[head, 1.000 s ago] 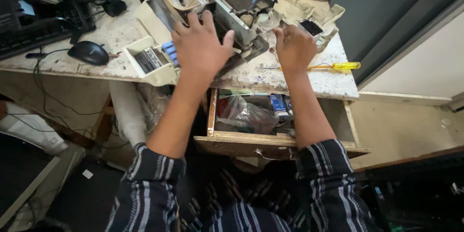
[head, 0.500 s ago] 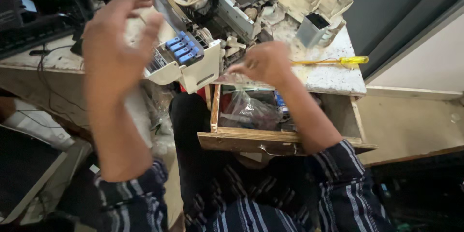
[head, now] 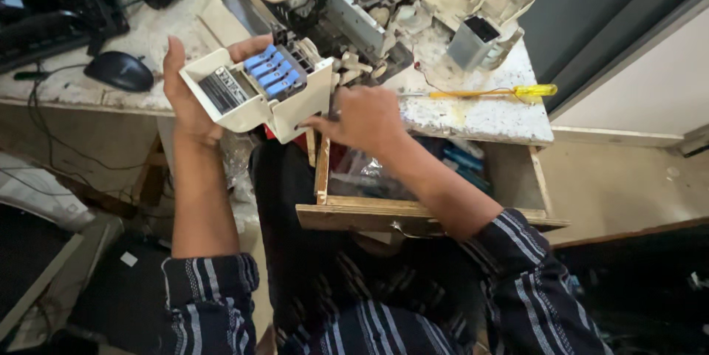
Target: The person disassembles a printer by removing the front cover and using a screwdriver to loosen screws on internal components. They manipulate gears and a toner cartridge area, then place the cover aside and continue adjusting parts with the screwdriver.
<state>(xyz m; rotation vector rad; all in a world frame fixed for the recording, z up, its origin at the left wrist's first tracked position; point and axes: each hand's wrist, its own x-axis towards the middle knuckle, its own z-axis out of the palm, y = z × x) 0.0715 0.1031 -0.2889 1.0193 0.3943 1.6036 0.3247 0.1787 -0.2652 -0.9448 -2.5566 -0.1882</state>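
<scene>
A white plastic printer cartridge carriage (head: 262, 93) with several blue levers on top is held up in front of the table edge. My left hand (head: 185, 89) grips its left end from behind and below. My right hand (head: 362, 118) touches its right lower corner, fingers curled against the white casing. Behind it on the table lies the opened printer body (head: 347, 11) with exposed metal rails and grey parts.
A yellow-handled screwdriver (head: 491, 92) lies on the speckled tabletop (head: 473, 115) at the right. A grey box-shaped part (head: 476, 39) stands behind it. A black mouse (head: 120, 70) and keyboard (head: 44, 41) sit at the left. An open wooden drawer (head: 413, 207) juts out below.
Both hands left the printer body on the table. The left hand rose, then took the white carriage, now lifted off the table; the right hand stays at its right corner.
</scene>
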